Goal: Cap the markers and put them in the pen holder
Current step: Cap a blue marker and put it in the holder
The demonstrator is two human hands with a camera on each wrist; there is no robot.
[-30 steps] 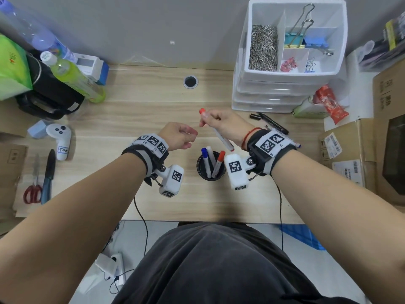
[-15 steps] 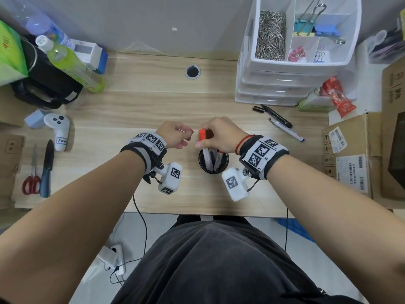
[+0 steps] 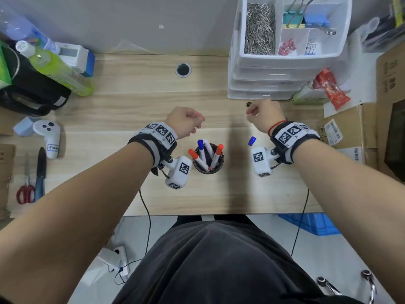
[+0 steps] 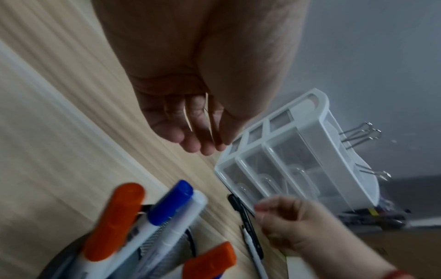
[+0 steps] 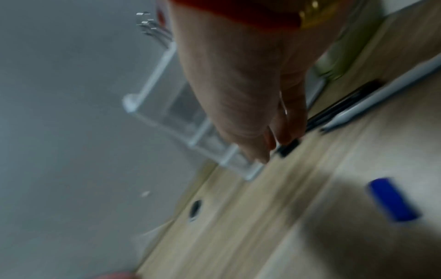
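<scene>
Across the wooden worktop (image 3: 135,110) much clutter lay. At the upper right of the head view stood a white drawer organiser (image 3: 274,80), its top tray holding paper clips (image 3: 259,29) and binder clips (image 3: 293,16). A red snack packet (image 3: 331,88) lay beside it, with cardboard boxes (image 3: 390,88) at the right edge. At the upper left a green bottle (image 3: 57,69) leaned over a black bag (image 3: 32,93). Lower left lay a white controller (image 3: 49,137), its label reading something like "Toe", then a black-handled knife (image 3: 41,167) and red scissors (image 3: 25,191).

The black pen holder (image 3: 208,160) stood at the middle of the frame, between the two wrists, nothing above it. In it stood four markers (image 3: 208,150), two red-capped and one blue-capped, fanning upward and outward with caps up. A loose blue cap (image 3: 252,141) lay on the worktop right of the holder, just beside the right wrist camera.

The left hand (image 3: 186,122) hovered above and left of the holder, its grip loosely curled and holding nothing. The right hand (image 3: 266,113) reached to the organiser's foot, fingers bent over a black marker (image 4: 245,224) and a white-barrelled marker (image 4: 254,254) that lay side by side, long axes running toward the lower right. Whether its grip had closed on either I cannot tell; the right wrist view was blurred.
</scene>
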